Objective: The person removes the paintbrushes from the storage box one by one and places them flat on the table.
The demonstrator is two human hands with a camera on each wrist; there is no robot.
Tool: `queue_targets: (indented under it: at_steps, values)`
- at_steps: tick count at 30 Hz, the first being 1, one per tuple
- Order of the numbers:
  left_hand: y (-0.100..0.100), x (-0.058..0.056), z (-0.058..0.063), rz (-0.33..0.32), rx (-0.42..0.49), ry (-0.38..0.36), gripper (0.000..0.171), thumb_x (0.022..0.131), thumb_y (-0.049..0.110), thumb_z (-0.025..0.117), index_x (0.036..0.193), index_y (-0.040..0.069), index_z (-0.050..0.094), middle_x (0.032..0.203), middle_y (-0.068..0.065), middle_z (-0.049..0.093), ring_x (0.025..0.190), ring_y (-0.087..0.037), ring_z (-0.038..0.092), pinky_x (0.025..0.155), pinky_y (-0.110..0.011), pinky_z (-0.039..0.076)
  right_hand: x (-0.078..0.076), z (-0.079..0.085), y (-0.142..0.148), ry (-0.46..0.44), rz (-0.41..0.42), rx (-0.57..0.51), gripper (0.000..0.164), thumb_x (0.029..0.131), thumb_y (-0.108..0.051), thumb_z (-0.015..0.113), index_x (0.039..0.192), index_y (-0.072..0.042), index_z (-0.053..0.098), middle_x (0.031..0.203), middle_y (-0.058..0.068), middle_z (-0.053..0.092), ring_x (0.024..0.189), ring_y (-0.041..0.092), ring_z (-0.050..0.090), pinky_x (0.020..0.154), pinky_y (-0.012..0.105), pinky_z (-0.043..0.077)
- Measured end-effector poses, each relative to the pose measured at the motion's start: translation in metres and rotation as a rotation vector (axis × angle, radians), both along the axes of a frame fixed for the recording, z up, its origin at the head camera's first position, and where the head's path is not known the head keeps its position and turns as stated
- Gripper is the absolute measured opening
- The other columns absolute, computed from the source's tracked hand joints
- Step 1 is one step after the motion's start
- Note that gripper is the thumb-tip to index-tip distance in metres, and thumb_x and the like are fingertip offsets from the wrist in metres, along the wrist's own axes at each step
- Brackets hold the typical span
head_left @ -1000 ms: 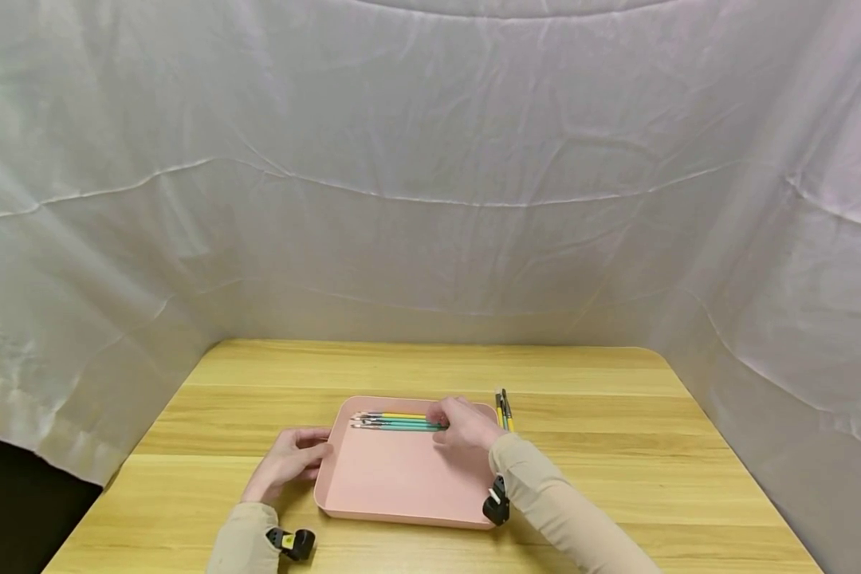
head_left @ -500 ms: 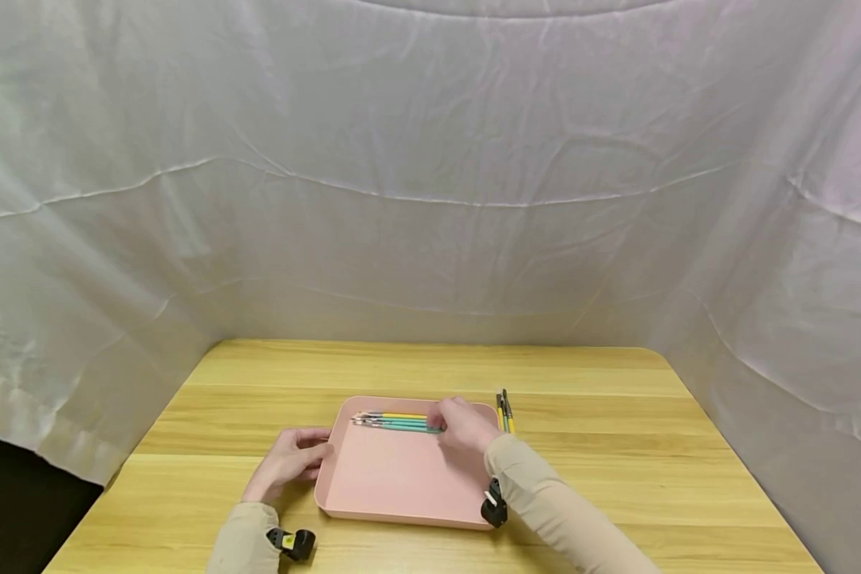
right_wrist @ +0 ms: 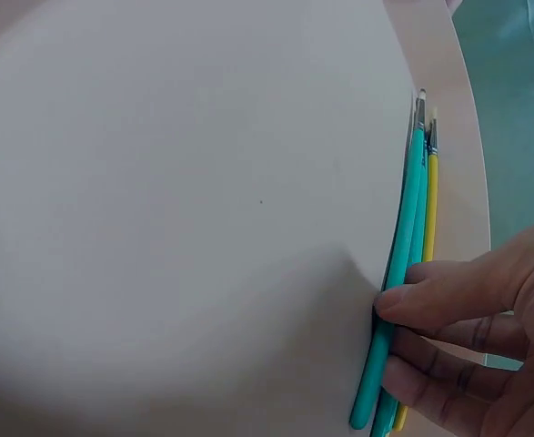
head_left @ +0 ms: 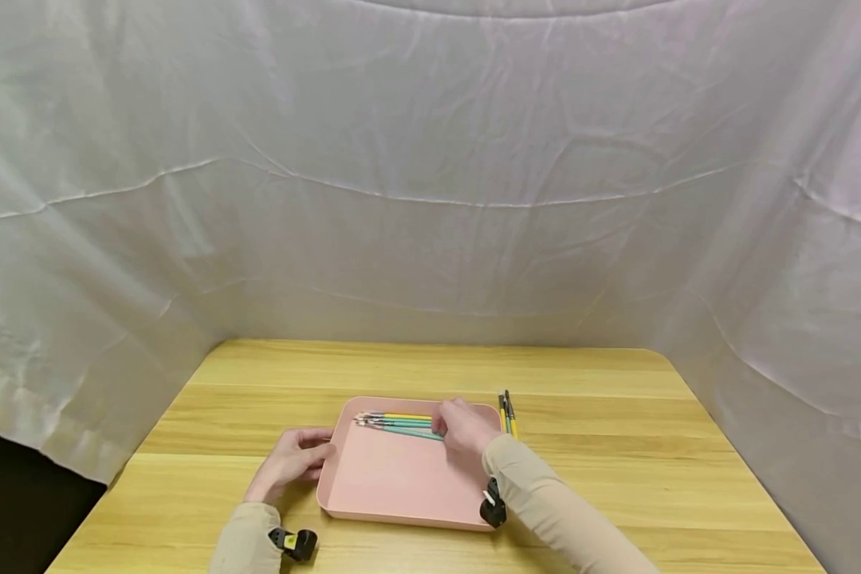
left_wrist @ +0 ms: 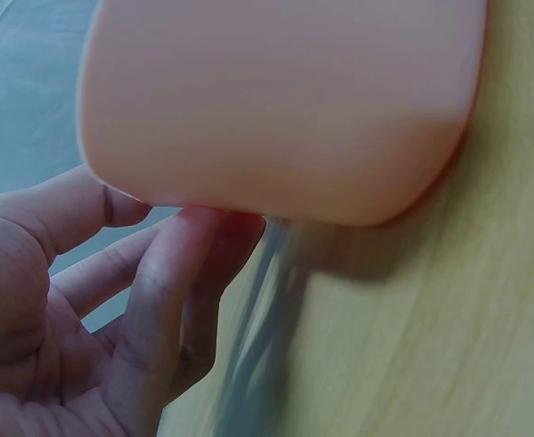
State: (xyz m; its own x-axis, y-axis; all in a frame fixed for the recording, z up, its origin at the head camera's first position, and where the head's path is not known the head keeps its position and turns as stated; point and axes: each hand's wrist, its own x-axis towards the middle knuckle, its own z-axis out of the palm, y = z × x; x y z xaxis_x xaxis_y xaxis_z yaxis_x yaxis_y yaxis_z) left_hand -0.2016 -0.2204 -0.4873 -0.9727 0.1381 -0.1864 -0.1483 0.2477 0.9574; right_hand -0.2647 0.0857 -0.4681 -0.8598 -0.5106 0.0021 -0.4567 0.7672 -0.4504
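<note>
In the head view, a shallow pink tray (head_left: 402,486) lies in front of me with several paintbrushes along its far side. My left hand (head_left: 287,458) is at the tray's left side, its fingertips against the rim. In the right wrist view my right hand (right_wrist: 494,314) pinches a teal paintbrush (right_wrist: 400,232), its thumb on the handle and fingers behind. Right beside that one lie another teal brush (right_wrist: 418,223) and a yellow paintbrush (right_wrist: 430,200). Bristles point left in the head view; my right hand hides the handle ends there.
More paintbrushes (head_left: 511,418), yellow and teal, stick out on the wooden table (head_left: 617,462) past the tray's right far corner. A grey fabric backdrop (head_left: 438,239) surrounds the table at the back and sides. Both wrists wear small black cameras.
The nearest teal brush has swung at a slant, its handle end closer to me and apart from the others. My right hand has shifted only slightly; the left stays at the rim.
</note>
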Motion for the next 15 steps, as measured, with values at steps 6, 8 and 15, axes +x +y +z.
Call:
queue_targets:
  at_steps: [6,8,15]
  values:
    - [0.0005,0.0004,0.0002,-0.002,-0.009,0.0,0.048,0.096,0.007,0.062,0.135,-0.019,0.049,0.108,-0.023,0.072,0.075,-0.008,0.067,0.062,-0.023,0.058,0.0011,0.0025,-0.0009,-0.011,0.013,0.047,0.035,0.07,0.02,0.059,0.086,-0.007,0.074,0.081,0.0,0.066,0.081,0.013,0.056,0.072,0.027,0.049]
    - [0.0001,0.0001,0.0001,-0.003,-0.023,0.007,0.047,0.096,0.008,0.062,0.134,-0.018,0.051,0.109,-0.022,0.072,0.076,-0.008,0.068,0.062,-0.022,0.058,0.0022,0.0033,-0.0012,-0.015,0.013,0.068,0.034,0.07,0.019,0.06,0.085,-0.009,0.073,0.08,-0.002,0.062,0.082,0.014,0.053,0.073,0.028,0.047]
    - [0.001,0.0005,-0.0002,0.014,-0.044,-0.002,0.046,0.095,0.008,0.063,0.133,-0.016,0.054,0.109,-0.02,0.072,0.077,-0.009,0.068,0.062,-0.022,0.058,0.0052,0.0042,-0.001,-0.024,0.004,0.074,0.031,0.069,0.017,0.062,0.083,-0.01,0.069,0.079,-0.002,0.055,0.084,0.016,0.046,0.077,0.032,0.041]
